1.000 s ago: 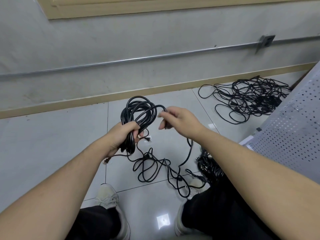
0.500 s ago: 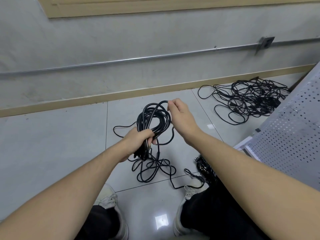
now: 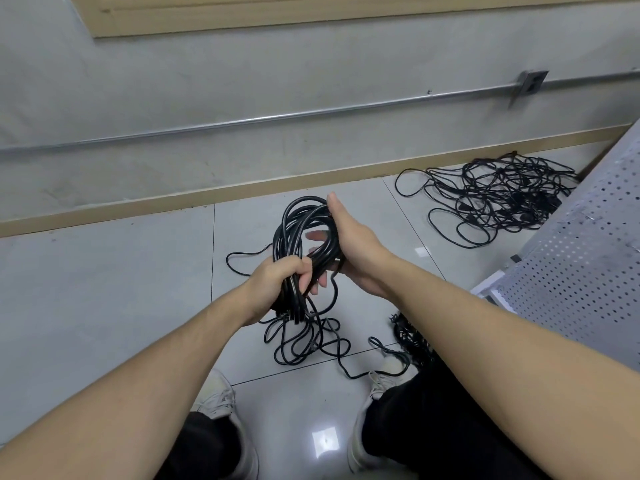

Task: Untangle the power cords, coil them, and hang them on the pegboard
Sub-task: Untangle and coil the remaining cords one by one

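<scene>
A grey plaster wall (image 3: 242, 81) fills the view from nine o'clock round to two o'clock, scuffed and stained low down, with a tan wooden frame (image 3: 277, 15) along its top at twelve o'clock. A thin metal conduit (image 3: 277, 116) runs across it, climbing towards a small junction box (image 3: 531, 84) at two o'clock, and a tan skirting board (image 3: 173, 201) marks the foot of the wall. The floor (image 3: 104, 289) is laid with large glossy pale grey tiles with dark joints, and a square glare of overhead light (image 3: 325, 441) shines on it at six o'clock.
</scene>
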Motion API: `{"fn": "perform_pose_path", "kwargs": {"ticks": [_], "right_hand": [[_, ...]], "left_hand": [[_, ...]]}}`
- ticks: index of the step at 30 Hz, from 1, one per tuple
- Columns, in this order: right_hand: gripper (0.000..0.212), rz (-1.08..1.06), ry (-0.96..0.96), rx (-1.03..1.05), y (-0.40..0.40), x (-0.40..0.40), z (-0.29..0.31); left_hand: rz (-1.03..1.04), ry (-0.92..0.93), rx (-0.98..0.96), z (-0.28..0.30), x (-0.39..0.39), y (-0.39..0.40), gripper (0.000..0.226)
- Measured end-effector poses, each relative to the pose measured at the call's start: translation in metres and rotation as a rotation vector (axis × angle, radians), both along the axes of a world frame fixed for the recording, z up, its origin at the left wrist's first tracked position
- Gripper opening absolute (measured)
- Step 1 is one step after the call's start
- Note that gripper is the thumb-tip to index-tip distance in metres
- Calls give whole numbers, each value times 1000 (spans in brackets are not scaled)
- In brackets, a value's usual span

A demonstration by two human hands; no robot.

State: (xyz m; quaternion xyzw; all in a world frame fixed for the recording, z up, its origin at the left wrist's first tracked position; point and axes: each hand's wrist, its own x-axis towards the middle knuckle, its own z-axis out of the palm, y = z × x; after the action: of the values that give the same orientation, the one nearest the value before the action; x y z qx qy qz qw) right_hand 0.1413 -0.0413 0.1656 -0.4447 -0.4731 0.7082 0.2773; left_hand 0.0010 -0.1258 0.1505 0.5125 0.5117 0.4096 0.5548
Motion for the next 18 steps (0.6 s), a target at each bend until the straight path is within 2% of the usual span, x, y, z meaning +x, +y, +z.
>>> {"fn": "perform_pose_path", "kwargs": {"ticks": [4, 9, 13, 18], "right_hand": [[59, -86, 71, -63, 2, 9, 5], [26, -134, 246, -45, 1, 4, 11], [24, -213, 286, -24, -3, 0, 20], [26, -247, 325, -97, 0, 0, 18]], "left_hand": [[-34, -14, -48, -1, -3, 2, 33], [71, -32, -196, 2, 4, 1, 37], [243, -16, -244, 1, 4, 4, 37], [147, -147, -267, 0, 10, 1, 41]]}}
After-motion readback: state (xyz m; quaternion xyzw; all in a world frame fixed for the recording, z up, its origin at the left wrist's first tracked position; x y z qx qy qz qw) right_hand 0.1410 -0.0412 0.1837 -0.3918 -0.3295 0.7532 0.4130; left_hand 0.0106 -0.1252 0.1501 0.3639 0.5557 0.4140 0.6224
